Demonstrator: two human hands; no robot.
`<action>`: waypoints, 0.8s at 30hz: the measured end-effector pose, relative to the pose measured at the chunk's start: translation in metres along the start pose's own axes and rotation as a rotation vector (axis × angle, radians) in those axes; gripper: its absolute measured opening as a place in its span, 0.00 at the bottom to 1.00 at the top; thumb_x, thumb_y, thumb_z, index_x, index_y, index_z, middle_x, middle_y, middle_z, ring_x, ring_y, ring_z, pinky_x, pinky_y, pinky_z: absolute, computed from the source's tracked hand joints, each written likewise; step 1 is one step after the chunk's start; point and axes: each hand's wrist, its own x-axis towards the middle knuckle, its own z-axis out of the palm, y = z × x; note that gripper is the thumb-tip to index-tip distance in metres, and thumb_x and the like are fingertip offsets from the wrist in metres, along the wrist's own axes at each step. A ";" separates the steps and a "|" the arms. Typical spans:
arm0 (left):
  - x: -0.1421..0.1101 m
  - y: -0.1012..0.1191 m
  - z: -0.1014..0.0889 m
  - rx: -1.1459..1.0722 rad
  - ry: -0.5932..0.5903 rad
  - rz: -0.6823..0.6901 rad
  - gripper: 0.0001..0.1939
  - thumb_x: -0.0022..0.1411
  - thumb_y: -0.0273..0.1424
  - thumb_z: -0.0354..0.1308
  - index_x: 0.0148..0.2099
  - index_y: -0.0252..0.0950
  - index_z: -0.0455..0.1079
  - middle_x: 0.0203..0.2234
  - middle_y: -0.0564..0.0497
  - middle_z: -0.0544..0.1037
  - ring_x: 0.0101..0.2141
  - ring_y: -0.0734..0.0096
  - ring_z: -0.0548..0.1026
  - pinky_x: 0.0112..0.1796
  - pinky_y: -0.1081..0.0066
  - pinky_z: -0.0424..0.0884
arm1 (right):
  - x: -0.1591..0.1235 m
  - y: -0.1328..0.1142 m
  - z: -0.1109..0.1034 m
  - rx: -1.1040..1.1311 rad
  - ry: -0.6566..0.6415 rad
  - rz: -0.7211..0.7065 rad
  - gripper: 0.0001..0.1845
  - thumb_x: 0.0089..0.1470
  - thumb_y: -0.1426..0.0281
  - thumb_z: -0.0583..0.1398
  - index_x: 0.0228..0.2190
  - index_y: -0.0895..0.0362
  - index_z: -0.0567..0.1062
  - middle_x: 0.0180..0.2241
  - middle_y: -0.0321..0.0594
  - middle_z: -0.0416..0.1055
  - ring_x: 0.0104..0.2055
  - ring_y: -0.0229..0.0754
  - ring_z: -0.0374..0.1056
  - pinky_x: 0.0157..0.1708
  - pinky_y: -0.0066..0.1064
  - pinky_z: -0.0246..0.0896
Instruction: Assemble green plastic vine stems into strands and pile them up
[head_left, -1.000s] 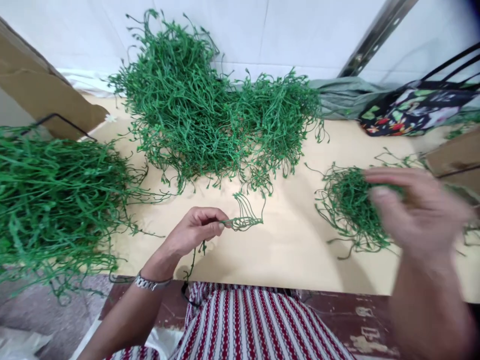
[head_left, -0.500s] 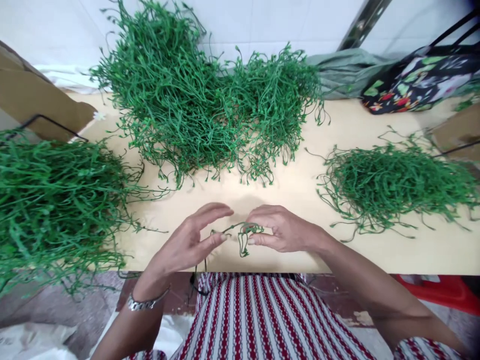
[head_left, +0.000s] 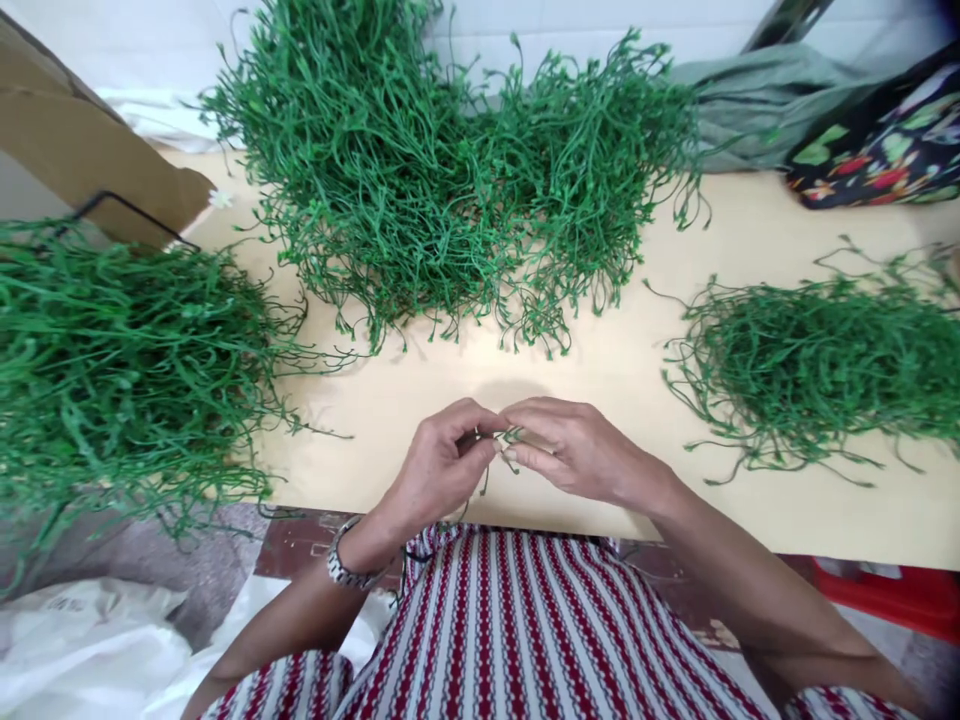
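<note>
My left hand [head_left: 448, 458] and my right hand [head_left: 574, 445] meet at the fingertips above the near edge of the table. Between them they pinch a few thin green artificial plant stems [head_left: 512, 436]; fingers cover most of these, and one or two ends dangle below. A metal-band watch or bracelet circles my left wrist. Beyond my hands spreads a large heap of green stems [head_left: 390, 190]. To the right lies a smaller, flatter pile of stems [head_left: 817, 360], and another thick pile [head_left: 127, 370] is on the left.
A cardboard box [head_left: 90, 130] stands at the back left, near a small white flower [head_left: 221, 198]. Grey-green cloth [head_left: 772, 105] and a dark floral bag [head_left: 885, 150] lie at the back right. Something red [head_left: 900, 595] sits below the table, with white sacks [head_left: 90, 650] on the floor.
My right hand has come from the right pile to my left hand, bringing stems. The gap between my fingertips has closed, and my left hand has moved slightly right.
</note>
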 end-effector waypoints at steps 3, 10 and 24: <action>0.000 0.002 -0.001 -0.076 0.001 -0.047 0.05 0.50 0.22 0.56 0.30 0.33 0.71 0.23 0.52 0.70 0.26 0.74 0.67 0.28 0.75 0.61 | -0.004 0.004 0.010 0.044 0.157 -0.087 0.11 0.55 0.69 0.56 0.41 0.59 0.69 0.41 0.46 0.71 0.48 0.45 0.64 0.48 0.42 0.62; -0.001 -0.004 0.000 -0.023 -0.036 0.008 0.05 0.52 0.23 0.56 0.31 0.33 0.73 0.24 0.50 0.70 0.25 0.74 0.66 0.27 0.75 0.59 | -0.011 0.004 0.021 0.132 0.284 -0.110 0.09 0.53 0.70 0.57 0.38 0.57 0.67 0.38 0.44 0.71 0.48 0.45 0.64 0.50 0.46 0.59; -0.007 -0.001 -0.001 0.330 -0.142 0.179 0.07 0.52 0.20 0.51 0.32 0.34 0.68 0.25 0.51 0.73 0.29 0.72 0.69 0.31 0.73 0.62 | -0.012 -0.003 0.019 0.157 0.216 -0.074 0.02 0.55 0.73 0.53 0.30 0.58 0.65 0.28 0.39 0.64 0.32 0.39 0.59 0.33 0.33 0.57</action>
